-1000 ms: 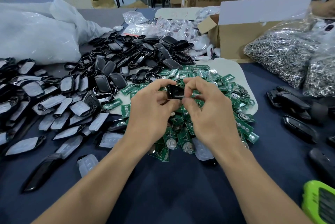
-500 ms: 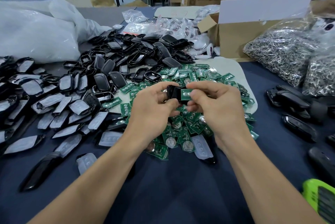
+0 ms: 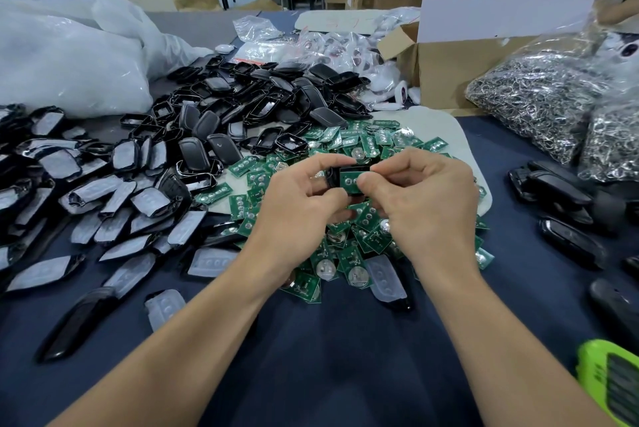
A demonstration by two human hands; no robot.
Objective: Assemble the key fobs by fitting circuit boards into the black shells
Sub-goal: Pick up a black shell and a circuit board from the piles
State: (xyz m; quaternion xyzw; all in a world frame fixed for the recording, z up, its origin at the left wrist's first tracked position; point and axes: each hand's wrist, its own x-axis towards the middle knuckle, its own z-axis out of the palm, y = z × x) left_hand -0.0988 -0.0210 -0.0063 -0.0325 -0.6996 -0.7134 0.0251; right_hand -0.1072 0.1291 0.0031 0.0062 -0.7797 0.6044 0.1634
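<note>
Over the middle of the table, the left hand grips a black shell between thumb and fingers. The right hand pinches a green board lying in the shell's open face. Beneath them spreads the board pile. Loose shells heap up at ten o'clock, and bags of metal rings sit at two o'clock.

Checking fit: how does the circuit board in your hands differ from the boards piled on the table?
The held board is raised and set in a black shell; the piled boards lie loose, shell-less. The left hand and right hand pinch the held board and shell; nothing grips the piled boards. Both are green with round contacts.
</note>
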